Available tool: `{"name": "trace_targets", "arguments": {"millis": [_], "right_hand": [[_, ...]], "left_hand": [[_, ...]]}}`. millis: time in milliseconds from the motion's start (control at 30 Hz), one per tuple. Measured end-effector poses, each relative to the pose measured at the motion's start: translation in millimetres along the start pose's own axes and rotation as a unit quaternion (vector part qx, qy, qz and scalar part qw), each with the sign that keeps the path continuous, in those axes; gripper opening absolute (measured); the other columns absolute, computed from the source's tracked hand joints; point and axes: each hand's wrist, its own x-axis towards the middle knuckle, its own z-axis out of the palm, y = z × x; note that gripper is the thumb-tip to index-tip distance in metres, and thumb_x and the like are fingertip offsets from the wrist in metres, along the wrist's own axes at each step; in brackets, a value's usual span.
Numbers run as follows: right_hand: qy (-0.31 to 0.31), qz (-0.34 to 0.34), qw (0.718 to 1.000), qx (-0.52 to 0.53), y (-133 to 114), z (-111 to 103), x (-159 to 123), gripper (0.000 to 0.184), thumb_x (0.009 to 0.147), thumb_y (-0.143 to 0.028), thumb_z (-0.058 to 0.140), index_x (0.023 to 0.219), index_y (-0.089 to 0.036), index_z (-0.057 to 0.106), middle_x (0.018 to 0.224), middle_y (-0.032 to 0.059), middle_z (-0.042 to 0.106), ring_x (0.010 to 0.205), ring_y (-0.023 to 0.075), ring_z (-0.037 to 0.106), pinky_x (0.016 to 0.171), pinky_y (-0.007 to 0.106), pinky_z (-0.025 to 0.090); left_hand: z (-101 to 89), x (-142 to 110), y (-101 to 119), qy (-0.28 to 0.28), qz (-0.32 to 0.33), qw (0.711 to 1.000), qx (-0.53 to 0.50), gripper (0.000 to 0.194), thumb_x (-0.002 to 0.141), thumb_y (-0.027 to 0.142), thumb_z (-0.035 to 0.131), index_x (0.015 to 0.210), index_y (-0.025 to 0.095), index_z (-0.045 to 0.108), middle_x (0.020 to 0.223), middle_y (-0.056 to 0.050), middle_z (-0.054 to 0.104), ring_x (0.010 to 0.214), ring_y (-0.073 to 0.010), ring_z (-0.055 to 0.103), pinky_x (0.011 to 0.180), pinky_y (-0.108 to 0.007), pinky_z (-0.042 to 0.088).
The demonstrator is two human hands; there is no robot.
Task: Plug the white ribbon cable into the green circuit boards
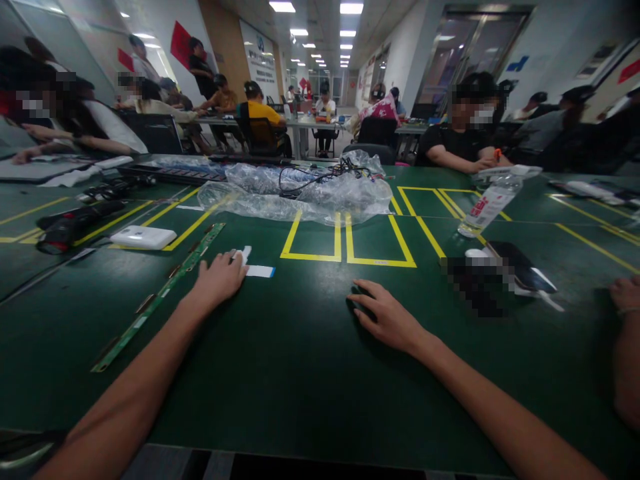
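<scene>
My left hand (219, 279) lies on the dark green table (300, 360), fingers curled over the end of a white flat ribbon strip with a blue tip (259, 271). Just left of that hand runs a long thin green circuit board (165, 290), lying diagonally. My right hand (386, 319) rests palm down on the table, fingers stretched and slightly spread, with a small dark object (361, 293) partly under the fingertips. Yellow taped rectangles (349, 241) lie just beyond both hands.
A clear plastic bag with black cables (310, 190) lies beyond the yellow boxes. A white box (143, 237) and a black tool (70, 227) sit at left; a water bottle (487, 203) and a phone (520, 270) at right. Another person's arm (627, 347) rests at the right edge. Several people sit around.
</scene>
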Motion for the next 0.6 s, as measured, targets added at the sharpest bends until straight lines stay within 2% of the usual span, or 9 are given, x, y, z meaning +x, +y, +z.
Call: {"name": "trace_targets", "arguments": {"millis": [67,100,200,267,333,400,467,533,600], "right_hand": [[0.002,0.000,1.000,-0.001,0.1,1.1,0.4,0.038,0.097,-0.029,0.055,0.134,-0.023,0.063,0.152,0.0123,0.047,0.143,0.0317,0.041,0.113,0.057,0.041],[0.004,0.001,1.000,-0.003,-0.2,1.8,0.7,0.038,0.097,-0.029,0.055,0.134,-0.023,0.063,0.152,0.0128,0.047,0.142,0.0315,0.041,0.113,0.056,0.041],[0.010,0.003,1.000,-0.013,-2.2,4.0,1.8,0.041,0.097,-0.027,0.054,0.136,-0.020,0.061,0.150,0.0148,0.049,0.141,0.0309,0.043,0.113,0.054,0.040],[0.002,-0.005,1.000,-0.024,-4.3,5.2,2.5,0.043,0.097,-0.026,0.053,0.139,-0.021,0.058,0.147,0.0143,0.053,0.139,0.0303,0.046,0.113,0.055,0.040],[-0.015,-0.019,0.999,-0.037,-6.2,5.9,3.0,0.045,0.097,-0.024,0.051,0.142,-0.023,0.056,0.146,0.0122,0.055,0.138,0.0295,0.047,0.114,0.056,0.038],[-0.029,-0.028,0.998,-0.049,-7.3,6.0,3.3,0.045,0.097,-0.024,0.050,0.142,-0.025,0.055,0.146,0.0109,0.055,0.138,0.0289,0.047,0.115,0.056,0.036],[-0.035,-0.030,0.997,-0.055,-7.4,5.3,3.3,0.045,0.098,-0.024,0.050,0.142,-0.025,0.055,0.147,0.0108,0.054,0.138,0.0287,0.046,0.115,0.056,0.036],[-0.040,-0.028,0.997,-0.056,-7.0,4.3,2.9,0.044,0.098,-0.024,0.050,0.142,-0.024,0.056,0.148,0.0111,0.053,0.139,0.0285,0.046,0.115,0.055,0.036],[-0.042,-0.024,0.997,-0.054,-6.6,3.5,2.3,0.044,0.099,-0.025,0.050,0.143,-0.023,0.055,0.148,0.0120,0.053,0.139,0.0284,0.046,0.115,0.055,0.036]], "left_hand": [[1.4,-16.4,41.0,0.016,0.119,0.993,-0.007,0.058,0.104,0.038,0.028,0.154,0.011,0.038,0.161,-0.019,0.029,0.146,-0.0379,0.032,0.117,-0.057,0.030],[2.7,-26.8,62.6,0.034,0.197,0.980,-0.013,0.055,0.103,0.033,0.031,0.153,0.012,0.039,0.162,-0.017,0.030,0.147,-0.0358,0.032,0.118,-0.054,0.031],[7.5,-60.1,117.6,0.054,0.393,0.917,-0.040,0.054,0.101,0.022,0.038,0.155,0.018,0.034,0.163,-0.013,0.029,0.149,-0.0304,0.029,0.119,-0.051,0.031],[9.4,-76.6,138.6,0.057,0.463,0.883,-0.051,0.057,0.099,0.016,0.042,0.155,0.019,0.033,0.163,-0.012,0.030,0.150,-0.0285,0.029,0.119,-0.049,0.032],[8.5,-82.8,145.5,0.061,0.492,0.867,-0.060,0.054,0.100,0.016,0.043,0.153,0.018,0.037,0.161,-0.013,0.033,0.148,-0.0280,0.032,0.118,-0.048,0.034],[4.4,-77.7,140.7,0.074,0.482,0.870,-0.075,0.046,0.104,0.023,0.042,0.150,0.020,0.043,0.158,-0.012,0.040,0.145,-0.0270,0.039,0.117,-0.047,0.037],[-1.8,-63.7,126.7,0.090,0.431,0.894,-0.083,0.044,0.107,0.033,0.037,0.147,0.020,0.047,0.155,-0.011,0.044,0.142,-0.0258,0.043,0.116,-0.048,0.037],[-7.4,-45.4,104.0,0.108,0.323,0.938,-0.072,0.048,0.107,0.039,0.032,0.147,0.017,0.048,0.155,-0.014,0.043,0.143,-0.0278,0.041,0.117,-0.050,0.035],[-9.8,-27.6,72.6,0.108,0.170,0.978,-0.046,0.057,0.105,0.045,0.031,0.150,0.011,0.044,0.159,-0.019,0.035,0.147,-0.0348,0.033,0.116,-0.058,0.032]]}}
